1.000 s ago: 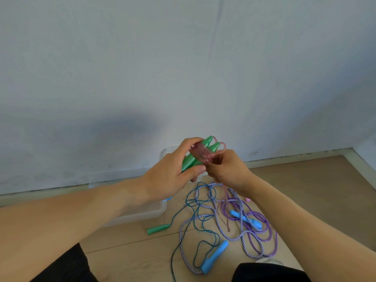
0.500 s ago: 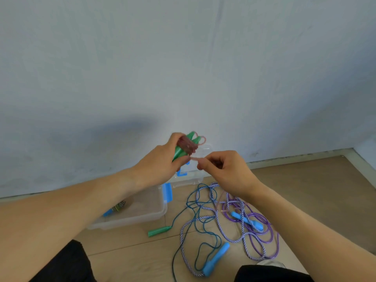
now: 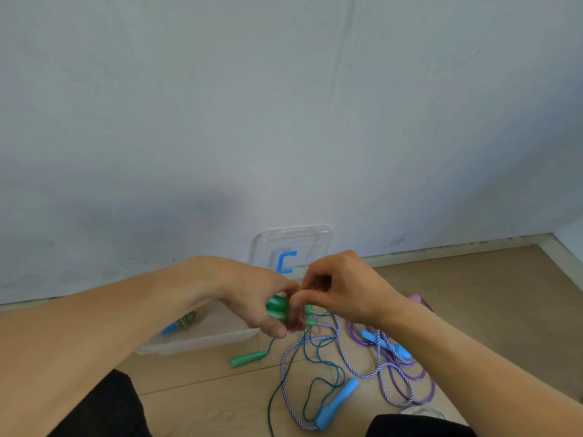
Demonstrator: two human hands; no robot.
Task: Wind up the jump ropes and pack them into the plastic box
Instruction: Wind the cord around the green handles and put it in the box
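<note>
My left hand grips a bundle of two green handles with pink rope wound round them, held in the air above the floor. My right hand pinches the pink rope at the bundle's right side. The clear plastic box stands on the floor under my left forearm, with a wound rope with a blue handle inside. Loose ropes lie on the floor below my hands: a teal rope with a green handle, a striped rope with a blue handle, and a purple rope with a blue handle.
The box's clear lid with a blue latch leans against the wall behind my hands. A pink handle shows beside my right wrist. Wooden floor stretches to the right as far as the skirting. My dark-clothed knees are at the bottom edge.
Both hands have come down from in front of the wall to just above the floor ropes. My right hand has closed in again on the wound bundle, and the handles now lie more level.
</note>
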